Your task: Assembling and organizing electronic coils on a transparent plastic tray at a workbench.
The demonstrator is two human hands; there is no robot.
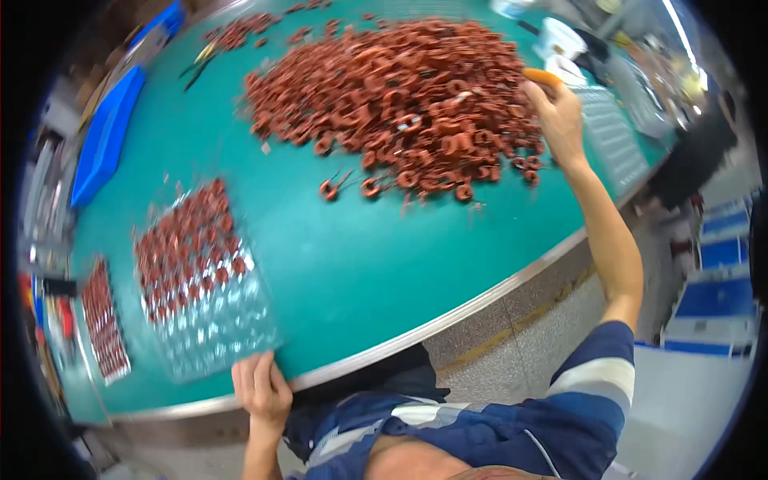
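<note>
I'm gripping clear tray (210, 320) corner with left hand (262, 390), fingers curled on table edge; thin, flexible, probably light. Right hand (558, 114) pinching orange tool (544, 77) beside coil pile (400, 96).

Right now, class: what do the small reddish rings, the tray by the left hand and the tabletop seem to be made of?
Rings: probably copper wire coils, reddish-brown with stray wire ends. Tray: likely thin clear plastic, glossy, moulded into pockets. Tabletop: a matte green mat, perhaps rubber or vinyl, edged with a shiny metal-looking strip.
</note>
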